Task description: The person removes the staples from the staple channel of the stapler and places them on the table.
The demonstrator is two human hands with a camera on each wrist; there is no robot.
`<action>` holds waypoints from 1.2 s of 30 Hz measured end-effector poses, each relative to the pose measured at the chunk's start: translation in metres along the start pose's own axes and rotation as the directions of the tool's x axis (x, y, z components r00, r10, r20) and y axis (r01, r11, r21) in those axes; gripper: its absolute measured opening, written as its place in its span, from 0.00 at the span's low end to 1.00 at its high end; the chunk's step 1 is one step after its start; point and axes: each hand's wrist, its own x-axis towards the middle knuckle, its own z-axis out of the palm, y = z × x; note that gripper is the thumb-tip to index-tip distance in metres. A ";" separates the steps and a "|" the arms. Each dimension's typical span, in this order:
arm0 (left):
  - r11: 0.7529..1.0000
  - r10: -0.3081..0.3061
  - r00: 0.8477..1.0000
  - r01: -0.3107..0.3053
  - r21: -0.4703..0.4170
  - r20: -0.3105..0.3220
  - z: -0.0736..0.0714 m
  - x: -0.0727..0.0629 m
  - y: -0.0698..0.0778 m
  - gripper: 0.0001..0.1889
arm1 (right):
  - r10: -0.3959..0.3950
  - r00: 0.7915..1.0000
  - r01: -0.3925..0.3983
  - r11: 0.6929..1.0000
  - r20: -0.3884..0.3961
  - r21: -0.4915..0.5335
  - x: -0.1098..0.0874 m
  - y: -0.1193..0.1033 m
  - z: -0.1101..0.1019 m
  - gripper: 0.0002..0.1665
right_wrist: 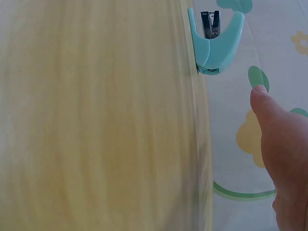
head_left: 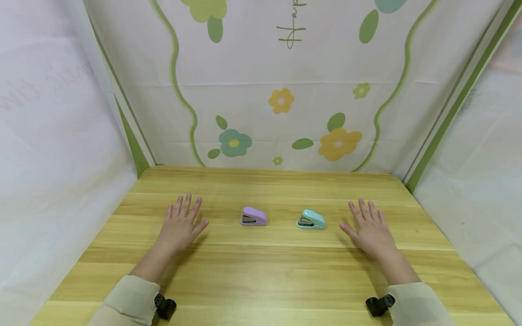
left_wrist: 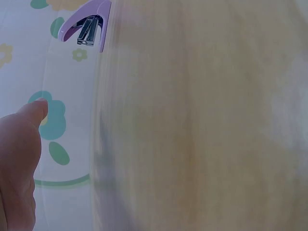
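Back cloth [head_left: 244, 63] — sideways "Hap" [head_left: 292, 29], cut off; left cloth [head_left: 61, 158] — faint letters [head_left: 67, 78], unclear.

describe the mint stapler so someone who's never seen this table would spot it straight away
On the wooden table, find the person's left hand and right hand. Between them, nearer the right hand, sits the mint stapler. Its pale blue-green casing sets it apart from the similarly shaped purple stapler.

Purple stapler [left_wrist: 102, 7] cut by left wrist view's top edge, left hand [left_wrist: 18, 161] by its left, head view's lettering [head_left: 292, 29] cropped
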 end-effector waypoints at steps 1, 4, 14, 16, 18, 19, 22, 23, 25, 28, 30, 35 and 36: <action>1.000 0.001 1.000 -0.001 0.001 0.001 0.000 0.000 0.000 0.40 | 0.000 1.000 0.000 1.000 0.000 0.000 0.000 0.000 0.000 0.50; 1.000 0.005 1.000 -0.005 0.000 0.001 0.001 0.000 0.001 0.39 | -0.001 1.000 0.001 1.000 -0.001 0.005 -0.001 0.001 0.001 0.50; 0.976 0.077 0.986 -0.105 -0.191 -0.150 0.005 0.011 0.018 0.37 | -0.033 0.991 0.043 0.996 -0.129 0.074 0.004 -0.005 0.001 0.42; 0.949 0.093 0.968 -0.157 -0.274 -0.233 0.005 0.017 0.030 0.33 | -0.038 0.986 0.060 0.989 -0.163 0.133 0.008 -0.010 0.002 0.38; 0.914 0.094 0.951 -0.200 -0.354 -0.293 0.004 0.023 0.046 0.29 | -0.032 0.985 0.065 0.979 -0.168 0.195 0.012 -0.015 0.001 0.35; 0.893 0.091 0.946 -0.215 -0.395 -0.310 0.004 0.026 0.055 0.27 | -0.028 0.986 0.066 0.971 -0.164 0.228 0.014 -0.018 0.001 0.34; 0.838 0.094 0.936 -0.258 -0.480 -0.339 0.004 0.033 0.082 0.24 | -0.031 0.990 0.073 0.951 -0.141 0.300 0.019 -0.027 0.000 0.33; 0.817 0.097 0.936 -0.270 -0.509 -0.339 0.005 0.035 0.092 0.23 | -0.034 0.991 0.075 0.945 -0.130 0.318 0.021 -0.031 0.000 0.33; 0.775 0.112 0.936 -0.292 -0.561 -0.333 0.008 0.039 0.110 0.23 | -0.044 0.992 0.082 0.934 -0.115 0.347 0.024 -0.037 0.000 0.33; 0.709 0.148 0.943 -0.310 -0.633 -0.297 0.013 0.044 0.135 0.23 | -0.050 0.994 0.081 0.924 -0.093 0.373 0.030 -0.046 0.001 0.34; 0.680 0.179 0.952 -0.302 -0.668 -0.249 0.018 0.048 0.149 0.24 | -0.052 0.996 0.077 0.917 -0.074 0.391 0.033 -0.051 0.001 0.35; 0.648 0.244 0.964 -0.241 -0.723 -0.103 0.031 0.058 0.177 0.28 | -0.068 0.997 0.071 0.901 -0.022 0.428 0.041 -0.059 0.003 0.36; 0.645 0.248 0.965 -0.226 -0.730 -0.080 0.034 0.061 0.182 0.28 | -0.072 0.997 0.071 0.899 -0.013 0.433 0.042 -0.060 0.003 0.35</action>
